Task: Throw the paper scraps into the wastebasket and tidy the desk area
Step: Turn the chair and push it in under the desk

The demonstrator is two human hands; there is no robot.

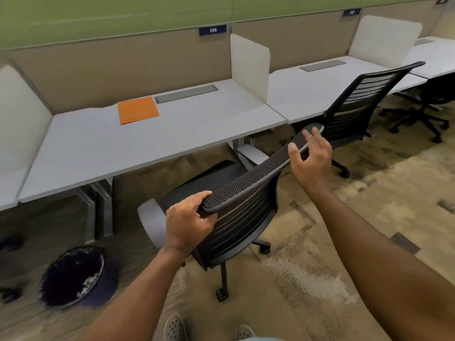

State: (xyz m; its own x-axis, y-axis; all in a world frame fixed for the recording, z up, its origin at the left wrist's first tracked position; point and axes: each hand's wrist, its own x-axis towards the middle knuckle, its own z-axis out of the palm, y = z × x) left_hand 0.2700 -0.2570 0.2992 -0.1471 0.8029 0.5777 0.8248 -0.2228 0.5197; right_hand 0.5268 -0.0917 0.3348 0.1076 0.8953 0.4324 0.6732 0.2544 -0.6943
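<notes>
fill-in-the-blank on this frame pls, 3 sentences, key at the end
1. Both hands are on the top edge of the black mesh ____, the left hand gripping one corner and the right hand near the other.
2. The flat sheet lying on the desk is ____ in colour.
3. The dark wastebasket stands on the ____, below the desk's left part.

Missing words: chair; orange; floor

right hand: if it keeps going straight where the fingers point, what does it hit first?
Probably the second chair. The right hand rests on the near chair's backrest, fingers aimed up-right toward it. Depth is unclear, so it might pass short.
</notes>
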